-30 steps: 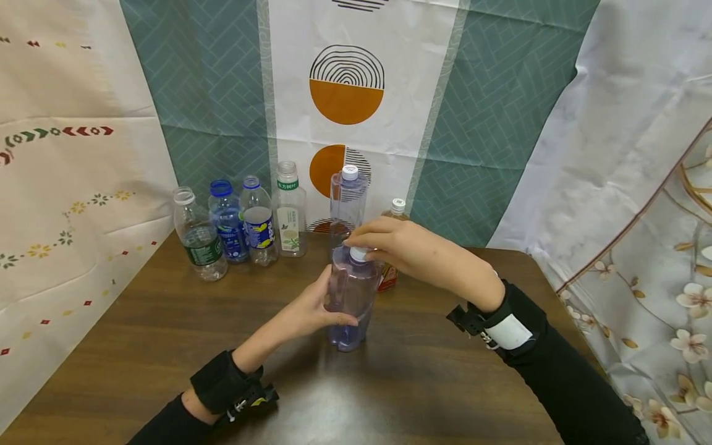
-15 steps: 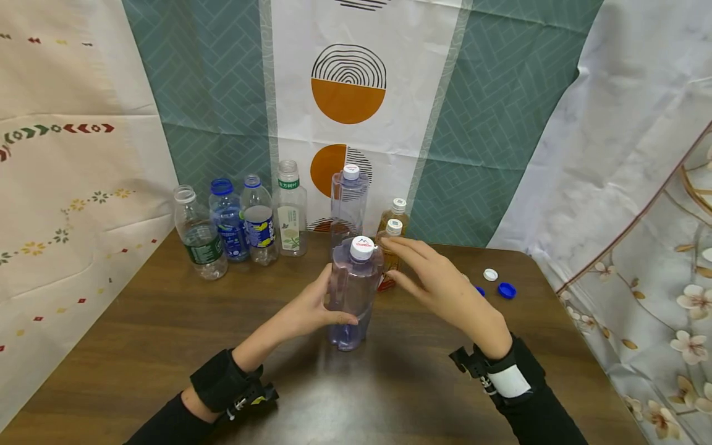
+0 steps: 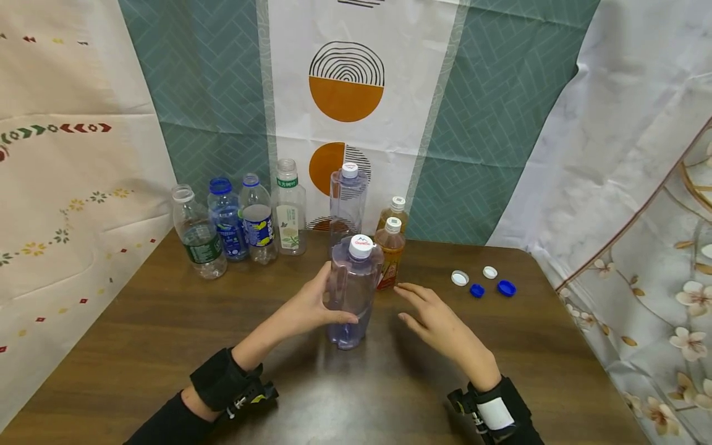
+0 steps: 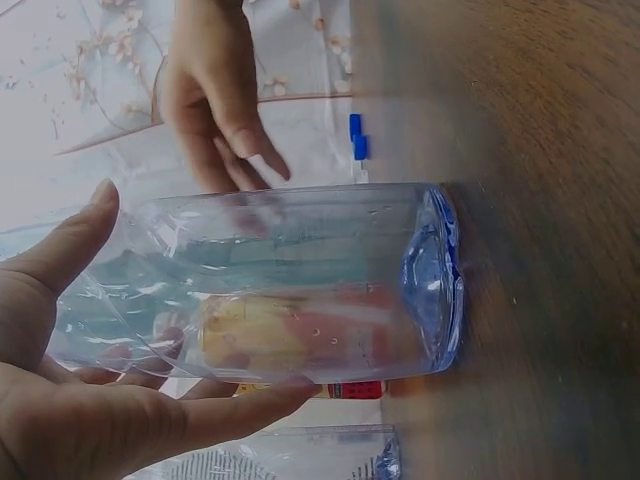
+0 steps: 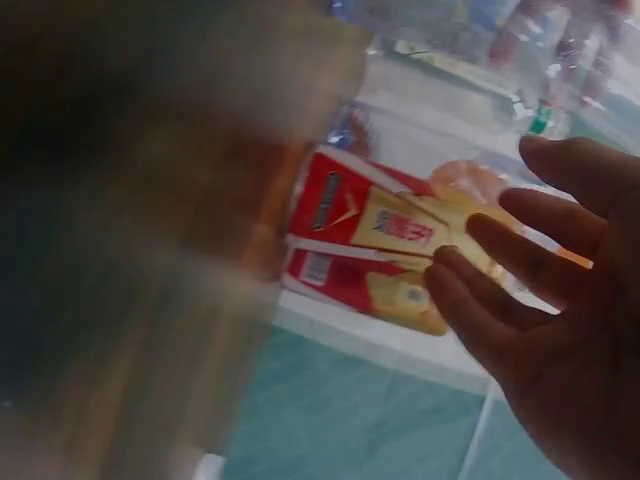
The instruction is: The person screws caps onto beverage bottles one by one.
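Note:
A tall clear purplish plastic bottle (image 3: 356,290) with a white cap stands upright on the table. My left hand (image 3: 308,307) grips its side, the thumb across the front and the fingers behind; the left wrist view shows them around the clear wall (image 4: 300,250). To the right of this bottle, my right hand (image 3: 442,327) hovers over the wood with its fingers spread, holding nothing. Just beyond those fingertips stands a capped amber drink bottle (image 3: 389,253); its red and yellow label (image 5: 370,215) shows in the right wrist view. Behind it is a second amber bottle (image 3: 398,207), partly hidden.
Uncapped bottles line the back left: one green-labelled (image 3: 203,244), one blue (image 3: 228,222), one lemon-labelled (image 3: 258,225) and one white-labelled (image 3: 289,216). Another capped clear bottle (image 3: 348,198) stands behind the gripped one. Loose white (image 3: 460,278) and blue caps (image 3: 507,288) lie back right.
My right hand has left the gripped bottle's cap and moved right and down toward the table, uncovering the amber bottles and loose caps. My left hand keeps its grip in the same place.

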`<state>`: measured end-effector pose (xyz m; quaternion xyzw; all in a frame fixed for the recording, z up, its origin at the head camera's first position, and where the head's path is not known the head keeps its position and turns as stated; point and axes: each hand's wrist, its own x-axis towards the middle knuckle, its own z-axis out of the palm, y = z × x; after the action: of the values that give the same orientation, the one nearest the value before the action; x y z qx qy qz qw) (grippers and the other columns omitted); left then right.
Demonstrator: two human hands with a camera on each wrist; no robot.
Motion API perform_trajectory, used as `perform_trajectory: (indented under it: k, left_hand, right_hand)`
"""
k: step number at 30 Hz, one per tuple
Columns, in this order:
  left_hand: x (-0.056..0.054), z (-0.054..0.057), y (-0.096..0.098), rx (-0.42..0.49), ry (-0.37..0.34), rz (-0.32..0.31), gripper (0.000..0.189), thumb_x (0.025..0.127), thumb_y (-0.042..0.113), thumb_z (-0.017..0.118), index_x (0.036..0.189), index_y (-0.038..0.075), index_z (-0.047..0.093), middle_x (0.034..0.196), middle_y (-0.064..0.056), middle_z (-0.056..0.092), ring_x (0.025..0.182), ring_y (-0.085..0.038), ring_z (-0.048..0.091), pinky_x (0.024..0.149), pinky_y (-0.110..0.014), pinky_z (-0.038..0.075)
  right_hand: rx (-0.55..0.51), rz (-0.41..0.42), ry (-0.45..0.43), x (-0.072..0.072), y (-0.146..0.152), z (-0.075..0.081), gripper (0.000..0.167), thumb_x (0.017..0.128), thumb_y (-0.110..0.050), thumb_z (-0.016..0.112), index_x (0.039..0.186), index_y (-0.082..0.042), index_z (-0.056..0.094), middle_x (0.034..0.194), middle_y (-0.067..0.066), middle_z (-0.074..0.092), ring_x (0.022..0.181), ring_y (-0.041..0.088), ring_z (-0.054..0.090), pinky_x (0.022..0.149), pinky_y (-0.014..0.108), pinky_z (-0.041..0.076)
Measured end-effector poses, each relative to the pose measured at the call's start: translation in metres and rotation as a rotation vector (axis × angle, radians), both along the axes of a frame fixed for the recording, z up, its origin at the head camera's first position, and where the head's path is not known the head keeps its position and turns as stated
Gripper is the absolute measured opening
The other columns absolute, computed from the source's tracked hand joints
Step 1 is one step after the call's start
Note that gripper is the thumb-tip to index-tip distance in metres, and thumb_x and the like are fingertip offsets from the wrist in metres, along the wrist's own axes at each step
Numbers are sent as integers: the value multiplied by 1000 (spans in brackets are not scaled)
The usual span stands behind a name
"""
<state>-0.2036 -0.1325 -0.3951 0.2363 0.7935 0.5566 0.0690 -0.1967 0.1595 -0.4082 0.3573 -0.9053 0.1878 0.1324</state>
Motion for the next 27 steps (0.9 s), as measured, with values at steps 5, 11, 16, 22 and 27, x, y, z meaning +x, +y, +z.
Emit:
perform_trajectory:
  k: [5,11,16,22,27]
  left_hand:
    - [0,-1,-2,6,1,5,101,78,24,91,154,13,25,151,-16,46,137,-38,49,108,-58,44]
    - [-2,-4,0,16,24,10,102,77,25,92,154,15,26,151,-12,47,136,-34,51,107,-55,46]
    - [-12,-5,-3,-9,48,44,102,74,27,94,152,17,29,149,-10,50,134,-32,53,105,-53,48]
    - [-31,-3,-14,-33,43,148,102,75,30,93,152,16,28,153,-13,44,138,-37,47,107,-60,43]
    - [-55,0,-16,-21,91,191,105,76,31,92,155,13,25,154,-15,41,141,-37,43,113,-61,36]
  right_hand:
    - [51,0,-34,-5,1,-12,47,93,-9,74,135,6,59,137,23,58,125,39,57,102,52,49]
    - [57,14,-105,-7,3,-17,44,95,-9,72,135,4,60,136,22,59,125,38,58,102,52,49]
    - [76,5,-144,-8,6,-19,43,96,-10,71,135,4,59,136,22,58,124,39,58,101,52,50]
    - [96,-3,-184,-11,12,-22,43,96,-9,70,135,5,59,136,24,58,124,40,58,101,53,49]
    - [89,-18,-204,-15,19,-22,41,97,-9,69,134,5,59,137,24,58,125,40,57,102,53,49]
